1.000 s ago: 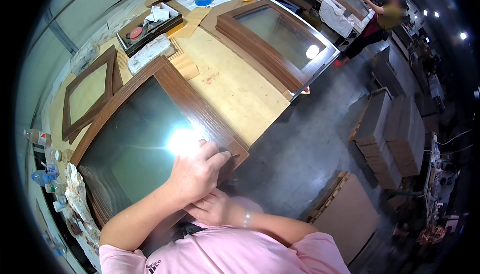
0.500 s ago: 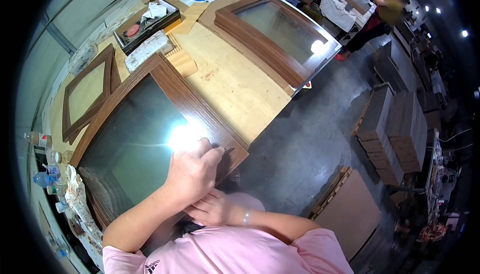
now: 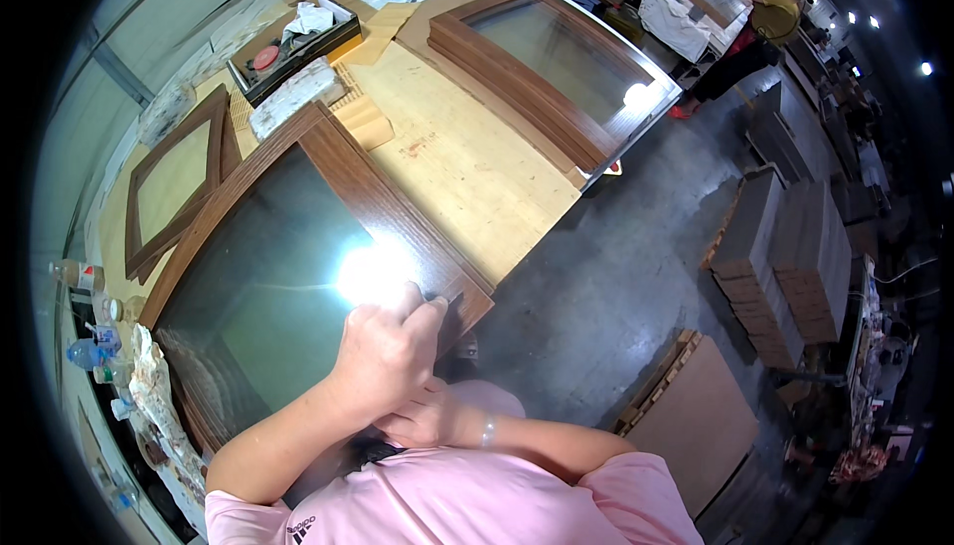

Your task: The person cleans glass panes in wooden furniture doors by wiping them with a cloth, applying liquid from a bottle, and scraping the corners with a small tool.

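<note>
One frame (image 3: 230, 198), stiff in wood and tender in glass

The left hand (image 3: 388, 351) was curled with thumb and fingertips together over the frame's near right corner; whether it had closed on anything could not be told. A dark sliver (image 3: 454, 305) showed just beside those fingertips, too small to name. The right hand (image 3: 422, 416) was tucked directly below the left, partly covered by it, so its hold could not be read.

The frame spread forward and leftward from the hands across the table (image 3: 457, 167), its near edge partly hidden by the forearms. Its wood looked thick and rigid, unlikely to bend in a lift. The pane (image 3: 263, 257), left of the grip, threw back a hard glare; it was probably smooth, slippery and the part likeliest to break. With so much glass, the whole was judged heavy and awkward for one hand.

The right rail (image 3: 368, 187), running forward from the grip, seemed the best hold, matched by a second hand on the opposite rail, fingers kept off the pane. The visible grain suggested fair friction. A second frame (image 3: 522, 95) lay well beyond the grip, to its right, and a white block (image 3: 298, 98) sat past the far corner, ahead and left.
</note>
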`<control>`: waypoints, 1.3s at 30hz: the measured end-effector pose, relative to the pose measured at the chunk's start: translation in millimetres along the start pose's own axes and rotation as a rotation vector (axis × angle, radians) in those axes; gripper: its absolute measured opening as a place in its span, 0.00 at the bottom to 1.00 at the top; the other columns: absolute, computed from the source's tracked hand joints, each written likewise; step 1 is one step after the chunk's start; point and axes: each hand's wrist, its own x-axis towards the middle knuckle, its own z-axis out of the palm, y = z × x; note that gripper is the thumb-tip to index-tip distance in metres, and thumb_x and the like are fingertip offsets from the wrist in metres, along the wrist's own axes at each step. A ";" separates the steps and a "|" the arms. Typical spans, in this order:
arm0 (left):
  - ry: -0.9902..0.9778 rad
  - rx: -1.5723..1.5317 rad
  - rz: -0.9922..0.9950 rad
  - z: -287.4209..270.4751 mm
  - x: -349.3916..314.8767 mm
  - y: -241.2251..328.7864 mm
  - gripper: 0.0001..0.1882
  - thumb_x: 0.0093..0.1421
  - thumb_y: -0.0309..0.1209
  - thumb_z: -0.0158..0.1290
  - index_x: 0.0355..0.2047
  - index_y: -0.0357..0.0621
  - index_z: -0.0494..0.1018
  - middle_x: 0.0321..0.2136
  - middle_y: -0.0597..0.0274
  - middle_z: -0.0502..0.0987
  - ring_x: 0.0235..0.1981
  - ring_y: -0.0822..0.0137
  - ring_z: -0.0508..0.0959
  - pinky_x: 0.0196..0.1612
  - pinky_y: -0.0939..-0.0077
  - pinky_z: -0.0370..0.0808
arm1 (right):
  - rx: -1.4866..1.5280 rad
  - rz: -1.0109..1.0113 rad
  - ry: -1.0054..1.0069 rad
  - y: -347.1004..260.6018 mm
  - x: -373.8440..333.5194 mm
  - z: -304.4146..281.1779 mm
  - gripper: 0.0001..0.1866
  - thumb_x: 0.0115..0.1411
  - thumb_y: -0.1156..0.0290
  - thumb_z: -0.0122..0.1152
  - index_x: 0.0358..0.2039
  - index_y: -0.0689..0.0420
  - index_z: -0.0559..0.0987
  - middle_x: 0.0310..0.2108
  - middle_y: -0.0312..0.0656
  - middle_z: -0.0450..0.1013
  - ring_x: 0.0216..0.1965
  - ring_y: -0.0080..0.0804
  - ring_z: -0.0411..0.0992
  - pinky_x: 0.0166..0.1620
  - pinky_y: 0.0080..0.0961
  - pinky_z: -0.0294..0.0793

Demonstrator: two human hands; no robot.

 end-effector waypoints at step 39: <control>-0.074 0.015 0.105 -3.3 6.3 -0.1 0.15 0.39 0.25 0.60 0.31 0.41 0.80 0.20 0.62 0.67 0.22 0.60 0.73 0.22 0.64 0.71 | 0.201 0.123 -0.123 5.0 -21.6 11.0 0.17 0.48 0.66 0.65 0.41 0.50 0.84 0.43 0.41 0.77 0.45 0.42 0.76 0.53 0.41 0.72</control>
